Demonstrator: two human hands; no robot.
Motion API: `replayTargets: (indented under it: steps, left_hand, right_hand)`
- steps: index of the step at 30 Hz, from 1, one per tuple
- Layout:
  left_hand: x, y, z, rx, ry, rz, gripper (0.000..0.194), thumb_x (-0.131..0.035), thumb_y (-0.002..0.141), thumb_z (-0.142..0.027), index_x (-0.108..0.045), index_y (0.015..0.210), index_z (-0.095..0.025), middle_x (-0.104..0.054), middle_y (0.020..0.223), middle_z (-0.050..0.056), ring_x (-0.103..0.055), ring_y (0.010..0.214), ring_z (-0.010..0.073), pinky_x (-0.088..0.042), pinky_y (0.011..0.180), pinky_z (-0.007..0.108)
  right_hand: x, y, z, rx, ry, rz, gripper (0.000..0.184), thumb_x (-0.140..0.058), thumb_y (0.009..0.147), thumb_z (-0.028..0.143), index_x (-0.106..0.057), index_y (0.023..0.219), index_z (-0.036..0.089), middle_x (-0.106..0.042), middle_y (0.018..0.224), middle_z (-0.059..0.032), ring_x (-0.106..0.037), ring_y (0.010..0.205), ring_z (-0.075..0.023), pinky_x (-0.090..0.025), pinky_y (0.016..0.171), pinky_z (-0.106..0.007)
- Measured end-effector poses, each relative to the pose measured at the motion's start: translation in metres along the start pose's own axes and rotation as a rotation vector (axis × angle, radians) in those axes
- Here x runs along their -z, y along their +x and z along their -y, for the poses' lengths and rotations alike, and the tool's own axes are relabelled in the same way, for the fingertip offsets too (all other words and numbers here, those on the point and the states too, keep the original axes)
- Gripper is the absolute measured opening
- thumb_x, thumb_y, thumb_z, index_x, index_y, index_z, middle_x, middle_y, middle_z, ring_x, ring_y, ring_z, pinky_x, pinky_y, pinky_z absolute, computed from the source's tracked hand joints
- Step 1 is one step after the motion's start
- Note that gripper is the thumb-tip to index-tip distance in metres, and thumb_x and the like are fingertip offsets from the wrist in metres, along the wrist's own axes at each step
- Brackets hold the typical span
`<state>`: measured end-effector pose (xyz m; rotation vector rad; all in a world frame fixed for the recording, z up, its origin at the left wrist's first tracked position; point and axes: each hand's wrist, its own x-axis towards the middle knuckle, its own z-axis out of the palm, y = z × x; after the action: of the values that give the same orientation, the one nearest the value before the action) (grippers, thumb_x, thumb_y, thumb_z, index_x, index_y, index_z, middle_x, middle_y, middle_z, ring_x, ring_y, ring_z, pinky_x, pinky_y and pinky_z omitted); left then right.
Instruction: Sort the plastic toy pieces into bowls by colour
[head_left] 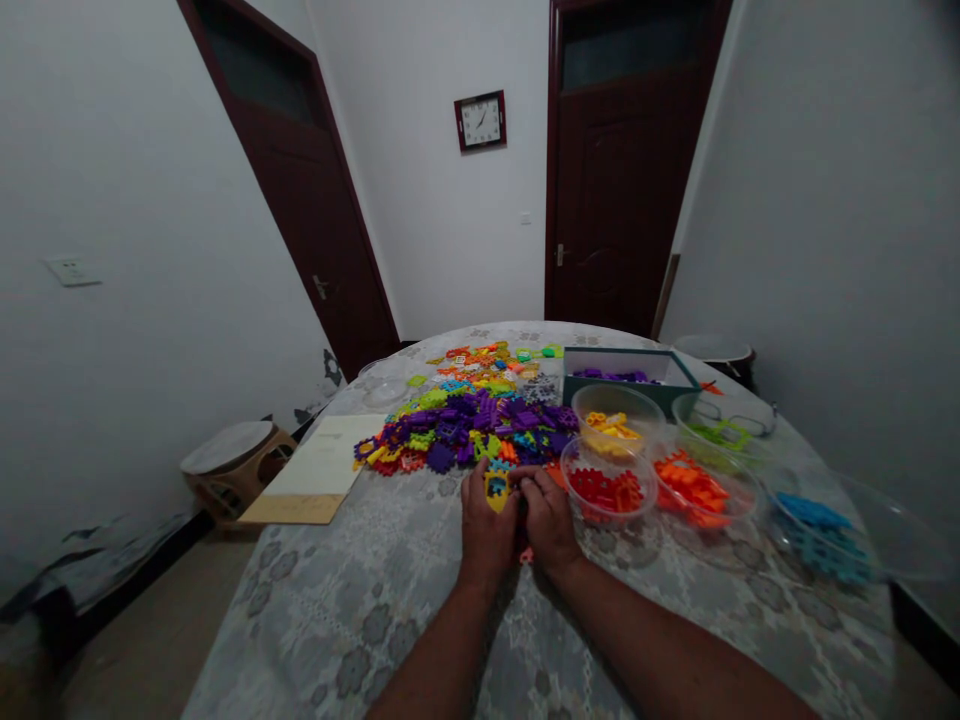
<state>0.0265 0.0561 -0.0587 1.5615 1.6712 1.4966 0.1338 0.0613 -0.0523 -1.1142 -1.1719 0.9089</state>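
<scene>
My left hand (486,530) is closed on a yellow plastic toy building piece (496,498), gripped between thumb and fingers just above the tablecloth. Beside it, my right hand (549,525) has its fingers curled in against the left; whatever it grips is hidden. A pinkish-red piece (526,556) peeks out below, between the two palms. Right in front of my fingers lies a large heap of purple, green, yellow and red building pieces (457,432). Close to my right hand stands a clear bowl of red pieces (606,488).
More clear bowls hold yellow pieces (611,428), orange pieces (690,485), green pieces (724,435) and blue pieces (821,540). A dark green box (679,375) contains purple pieces. Smaller loose pieces (480,358) lie at the back. A paper folder (311,480) rests on the left.
</scene>
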Motion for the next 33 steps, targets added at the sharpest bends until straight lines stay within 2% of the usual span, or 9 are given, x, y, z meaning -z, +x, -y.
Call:
replayTargets:
  steps: [8,16,23,27,33]
  left_hand:
    - [0.005,0.006,-0.005,0.139,-0.178,-0.014,0.064,-0.078,0.08,-0.028,-0.062,0.142,-0.019,-0.061,0.147,0.017,-0.056,0.138,0.0322,-0.039,0.119,0.043]
    - [0.01,0.009,-0.007,0.238,-0.335,0.026,0.056,-0.086,0.074,-0.031,-0.071,0.126,-0.018,-0.073,0.128,0.014,-0.067,0.118,0.0317,-0.048,0.106,0.041]
    - [0.009,0.006,-0.009,0.338,-0.539,0.146,0.056,-0.086,0.074,-0.037,-0.068,0.124,-0.017,-0.076,0.117,0.013,-0.072,0.1,0.0276,-0.056,0.087,0.036]
    - [0.011,0.004,-0.016,0.339,-0.59,0.18,0.046,-0.084,0.075,-0.038,-0.07,0.114,-0.018,-0.076,0.106,0.01,-0.072,0.092,0.0253,-0.056,0.082,0.034]
    - [0.013,0.001,-0.021,0.268,-0.51,0.164,0.035,-0.081,0.076,-0.035,-0.069,0.106,-0.02,-0.076,0.098,0.006,-0.07,0.088,0.0227,-0.055,0.08,0.033]
  right_hand:
    - [-0.002,0.004,-0.01,0.044,0.004,-0.052,0.036,-0.051,0.099,0.048,-0.075,0.102,0.022,-0.078,0.1,-0.0062,-0.07,0.098,-0.0238,-0.053,0.091,-0.035]
    - [-0.001,0.008,-0.008,0.069,-0.101,-0.078,0.043,-0.046,0.102,0.055,-0.072,0.104,0.021,-0.077,0.101,-0.0082,-0.071,0.097,-0.0249,-0.053,0.091,-0.037]
    - [-0.001,0.009,-0.006,0.116,-0.147,-0.109,0.041,-0.049,0.1,0.054,-0.074,0.104,0.021,-0.079,0.105,-0.009,-0.072,0.1,-0.0256,-0.054,0.093,-0.038]
    - [-0.001,0.008,-0.004,0.163,-0.164,-0.104,0.037,-0.051,0.101,0.05,-0.075,0.106,0.021,-0.078,0.106,-0.009,-0.072,0.101,-0.0248,-0.054,0.095,-0.038]
    - [0.004,0.009,-0.001,0.231,-0.221,-0.079,0.034,-0.054,0.101,0.044,-0.075,0.111,0.021,-0.077,0.11,-0.0093,-0.071,0.104,-0.0245,-0.053,0.099,-0.04]
